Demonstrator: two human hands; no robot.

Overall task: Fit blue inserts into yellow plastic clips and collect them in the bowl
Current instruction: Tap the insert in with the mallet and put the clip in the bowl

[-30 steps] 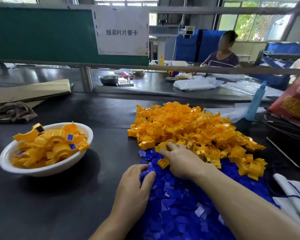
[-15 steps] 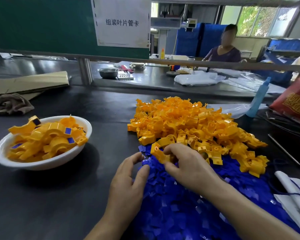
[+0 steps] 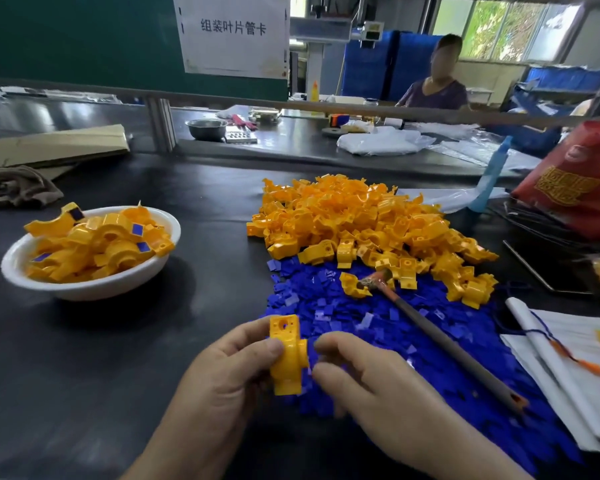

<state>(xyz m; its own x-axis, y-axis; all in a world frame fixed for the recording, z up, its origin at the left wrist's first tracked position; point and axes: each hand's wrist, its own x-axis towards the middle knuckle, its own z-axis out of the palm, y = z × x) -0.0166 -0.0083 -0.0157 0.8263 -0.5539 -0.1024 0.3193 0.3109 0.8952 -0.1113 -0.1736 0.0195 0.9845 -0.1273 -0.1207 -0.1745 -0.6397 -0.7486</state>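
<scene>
My left hand [image 3: 229, 379] grips one yellow clip [image 3: 286, 355] upright, just in front of the blue inserts pile [image 3: 343, 306]. My right hand [image 3: 371, 382] is beside it, thumb and forefinger close to the clip's right side over the blue pieces; whether they pinch an insert is hidden. The big heap of loose yellow clips [image 3: 361, 223] lies behind the blue pile. At the left stands the white bowl [image 3: 94, 289], filled with several clips that show blue inserts.
A small mallet with a grey handle [image 3: 458, 358] lies across the blue pile. White folded sheets [image 3: 568, 368], a red bag [image 3: 575, 181] and a blue bottle [image 3: 492, 174] crowd the right. A cloth [image 3: 14, 185] and cardboard [image 3: 49, 147] sit far left. A person [image 3: 433, 88] sits across the bench.
My right hand picked a yellow clip from the heap and brought it toward me; my left hand now holds it. Lifting the hands uncovered the mallet on the blue pile.
</scene>
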